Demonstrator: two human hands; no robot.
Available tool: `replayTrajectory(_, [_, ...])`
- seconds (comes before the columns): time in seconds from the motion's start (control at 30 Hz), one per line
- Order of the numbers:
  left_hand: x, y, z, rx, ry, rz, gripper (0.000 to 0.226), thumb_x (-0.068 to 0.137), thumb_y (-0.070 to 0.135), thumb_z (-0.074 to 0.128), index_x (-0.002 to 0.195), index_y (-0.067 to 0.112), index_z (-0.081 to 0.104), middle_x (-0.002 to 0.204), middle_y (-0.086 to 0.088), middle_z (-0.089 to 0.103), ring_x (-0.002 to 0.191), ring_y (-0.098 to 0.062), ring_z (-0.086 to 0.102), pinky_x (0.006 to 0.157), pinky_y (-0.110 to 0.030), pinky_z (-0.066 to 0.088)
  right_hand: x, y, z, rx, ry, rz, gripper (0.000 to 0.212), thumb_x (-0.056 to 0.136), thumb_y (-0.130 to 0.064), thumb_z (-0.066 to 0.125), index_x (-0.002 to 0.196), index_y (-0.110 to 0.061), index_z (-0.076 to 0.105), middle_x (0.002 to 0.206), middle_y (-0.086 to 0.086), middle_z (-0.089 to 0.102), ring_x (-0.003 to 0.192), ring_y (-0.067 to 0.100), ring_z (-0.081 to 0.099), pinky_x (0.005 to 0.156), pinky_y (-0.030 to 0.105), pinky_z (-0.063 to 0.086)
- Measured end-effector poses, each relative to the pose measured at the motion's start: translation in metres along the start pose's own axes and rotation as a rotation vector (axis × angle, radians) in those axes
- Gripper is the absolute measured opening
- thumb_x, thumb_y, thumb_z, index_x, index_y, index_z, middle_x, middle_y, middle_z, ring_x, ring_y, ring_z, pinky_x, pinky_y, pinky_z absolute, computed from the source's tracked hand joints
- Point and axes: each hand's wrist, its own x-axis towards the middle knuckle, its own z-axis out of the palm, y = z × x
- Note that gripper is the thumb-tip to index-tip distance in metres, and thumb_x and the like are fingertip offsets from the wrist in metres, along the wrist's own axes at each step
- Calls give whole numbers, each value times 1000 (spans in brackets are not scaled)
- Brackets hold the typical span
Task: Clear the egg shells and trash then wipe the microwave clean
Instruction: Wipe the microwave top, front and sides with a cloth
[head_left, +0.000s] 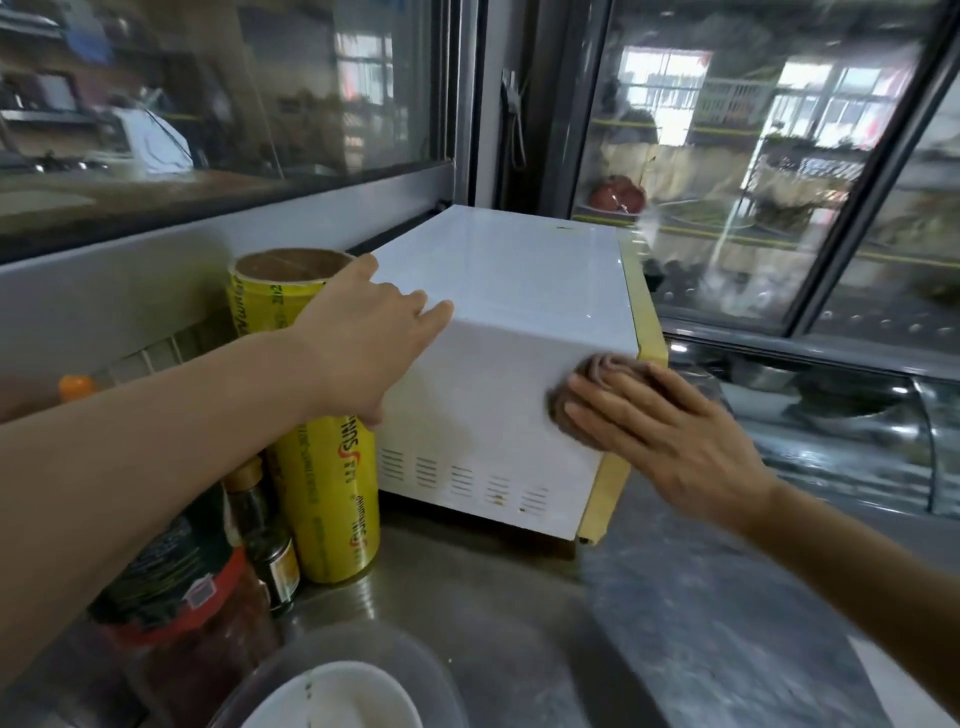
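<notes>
Right hand (660, 426) presses a cloth (597, 374) flat-fingered against the microwave (498, 332) side; left hand (363, 338) — fingers extended — braces its top edge.

2 bare forearms are seen, each ending in a bare hand. The left hand (363, 338) belongs to the forearm that fills the near left of the scene, shown from wrist to well up the arm with no sleeve, cuff or band anywhere along it. The right hand (670, 436) belongs to the slimmer-looking forearm at the near right, likewise uncovered as far as the frame edge. No glove, ring, watch or bracelet is worn on either hand or wrist. Short, unpainted fingernails are visible on the right hand (670, 436). No clothing is shown.
</notes>
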Motion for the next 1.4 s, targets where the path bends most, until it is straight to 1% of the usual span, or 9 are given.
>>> replayTrajectory(0.1, [-1, 2, 1, 25, 15, -7, 121, 63, 67, 68, 148, 16, -2, 147, 0, 34, 126, -19, 47, 109, -44, 23, 7, 12, -7, 6, 105, 71, 47, 101, -12, 16, 145, -15, 34, 151, 5, 32, 140, 26, 27, 112, 46, 24])
replayTrajectory(0.23, [-1, 5, 3, 71, 24, -13, 119, 63, 73, 63, 146, 17, -2, 147, 3, 35, 124, -18, 49, 107, -41, 27, -9, -26, 20, 29, 124, 151, 48, 100, -13, 16, 145, -15, 32, 154, 2, 26, 142, 24, 22, 116, 42, 15])
replayTrajectory(0.3, [1, 4, 4, 87, 45, -9, 119, 62, 76, 60, 145, 17, -1, 146, 4, 37, 121, -17, 51, 104, -40, 28, -26, -52, 40, 5, 24, 10, 51, 96, -12, 23, 148, -16, 23, 156, 1, 20, 143, 24, 18, 118, 40, 5])
replayTrajectory(0.43, [1, 1, 10, 99, 83, -4, 116, 61, 76, 60, 145, 19, 2, 144, 6, 39, 119, -16, 54, 103, -38, 28, -45, -101, 63, 9, -215, -239, 63, 85, -16, 37, 147, -13, 25, 151, 3, 34, 140, 19, 28, 118, 39, -8])
replayTrajectory(0.57, [2, 0, 9, 60, 96, 4, 114, 60, 73, 64, 144, 18, 10, 137, 6, 47, 113, -17, 57, 101, -39, 28, -32, -91, 57, 29, -165, -253, 58, 86, -17, 36, 144, -14, 32, 149, 3, 39, 139, 18, 30, 119, 39, -4])
replayTrajectory(0.77, [3, 0, 11, 14, 125, 5, 105, 59, 71, 67, 139, 19, 24, 130, 4, 54, 108, -20, 59, 99, -40, 29, 15, -77, 38, 77, 57, 93, 51, 97, -15, 21, 148, -13, 23, 157, 5, 16, 145, 26, 9, 118, 42, 5])
replayTrajectory(1.07, [5, -2, 10, -20, 142, -2, 99, 58, 69, 69, 135, 20, 30, 122, 3, 59, 104, -22, 60, 95, -40, 32, -35, -90, 52, 36, -174, -149, 74, 76, -12, 47, 147, -13, 26, 153, 8, 27, 139, 26, 23, 115, 43, 6])
replayTrajectory(1.3, [4, 2, 12, 5, 139, -18, 102, 59, 73, 65, 137, 19, 28, 127, 3, 58, 105, -22, 60, 100, -41, 30, 45, -152, 71, 73, -129, -168, 57, 85, -16, 28, 141, -13, 39, 148, 5, 39, 137, 25, 36, 116, 40, 1])
replayTrajectory(1.4, [3, 0, 11, 3, 125, -15, 101, 60, 72, 66, 137, 19, 28, 128, 2, 57, 107, -23, 59, 104, -43, 30, 21, -140, 72, 79, -166, -184, 58, 86, -14, 28, 145, -13, 31, 151, 5, 32, 140, 23, 28, 117, 40, -2])
